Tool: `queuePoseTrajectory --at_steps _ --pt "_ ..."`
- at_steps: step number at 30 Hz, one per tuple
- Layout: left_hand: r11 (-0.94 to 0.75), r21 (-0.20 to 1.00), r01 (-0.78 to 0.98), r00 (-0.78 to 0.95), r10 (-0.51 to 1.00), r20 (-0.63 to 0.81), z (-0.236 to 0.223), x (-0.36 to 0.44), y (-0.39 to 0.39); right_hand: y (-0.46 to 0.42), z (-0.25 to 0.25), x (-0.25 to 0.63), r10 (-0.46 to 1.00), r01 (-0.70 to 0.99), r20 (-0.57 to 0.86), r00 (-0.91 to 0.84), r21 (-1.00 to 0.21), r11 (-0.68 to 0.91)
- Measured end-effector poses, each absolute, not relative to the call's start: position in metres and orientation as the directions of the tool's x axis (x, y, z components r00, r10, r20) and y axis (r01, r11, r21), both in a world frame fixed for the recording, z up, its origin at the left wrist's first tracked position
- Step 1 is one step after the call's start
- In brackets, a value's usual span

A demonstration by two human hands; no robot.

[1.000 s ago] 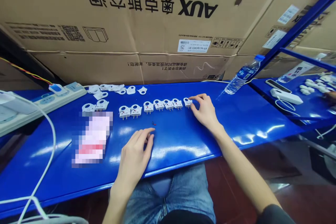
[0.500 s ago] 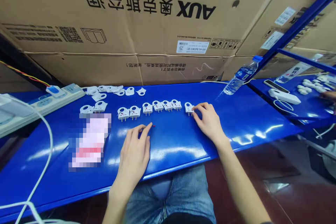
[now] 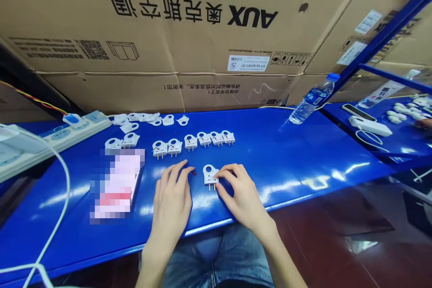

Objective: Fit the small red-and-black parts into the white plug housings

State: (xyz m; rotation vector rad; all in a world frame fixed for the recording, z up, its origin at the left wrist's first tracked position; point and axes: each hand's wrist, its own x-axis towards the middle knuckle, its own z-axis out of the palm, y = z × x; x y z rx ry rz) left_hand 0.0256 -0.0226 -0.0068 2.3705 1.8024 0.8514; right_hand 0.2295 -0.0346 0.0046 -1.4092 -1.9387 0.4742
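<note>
A white two-pin plug (image 3: 209,176) with a ring-shaped top is pinched at its right side by my right hand (image 3: 240,198). It stands near the front of the blue table, metal pins toward me. My left hand (image 3: 173,198) is palm down to the left of that plug, its fingers curved. At its thumb and index tips shows a small red piece (image 3: 194,172), too small to name. Behind the hands runs a row of several similar plugs (image 3: 204,139), some with small red and dark marks or wires on their faces.
More white ring-topped parts (image 3: 145,118) lie at the back left. A blurred pink object (image 3: 118,184), a power strip (image 3: 81,129) and a white cable (image 3: 64,189) are on the left. A water bottle (image 3: 312,101) leans at the right against a blue frame (image 3: 381,36). Cardboard boxes (image 3: 189,54) stand behind.
My right hand has brought the plug from the right end of the row toward me and leftward. My left hand has stayed nearly in place, the red piece shifting slightly nearer me.
</note>
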Motion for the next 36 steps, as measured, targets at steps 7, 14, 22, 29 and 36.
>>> queuePoseTrajectory --at_steps 7,14,22,29,36 --pt "-0.287 0.412 0.865 0.117 0.914 0.390 -0.0064 0.0250 -0.0210 -0.0392 0.0010 0.2294 0.925 0.746 0.296 -0.237 -0.554 0.368" --pt "-0.259 0.370 0.892 0.129 0.931 0.341 -0.0093 0.0238 -0.0205 -0.0411 0.0021 0.2298 0.932 0.751 0.275 -0.235 -0.558 0.354" --pt "-0.291 0.371 0.882 0.145 0.916 0.373 -0.0098 0.0235 -0.0211 -0.0417 0.0015 0.2299 0.931 0.753 0.280 -0.232 -0.554 0.355" --pt "-0.329 0.375 0.866 0.183 0.909 0.376 -0.0068 0.0249 -0.0223 -0.0422 0.0017 0.2291 0.935 0.753 0.273 -0.228 -0.559 0.347" --pt "-0.378 0.429 0.820 0.191 0.888 0.418 -0.0057 0.0250 -0.0230 -0.0421 -0.0008 0.2296 0.933 0.761 0.273 -0.234 -0.546 0.350"
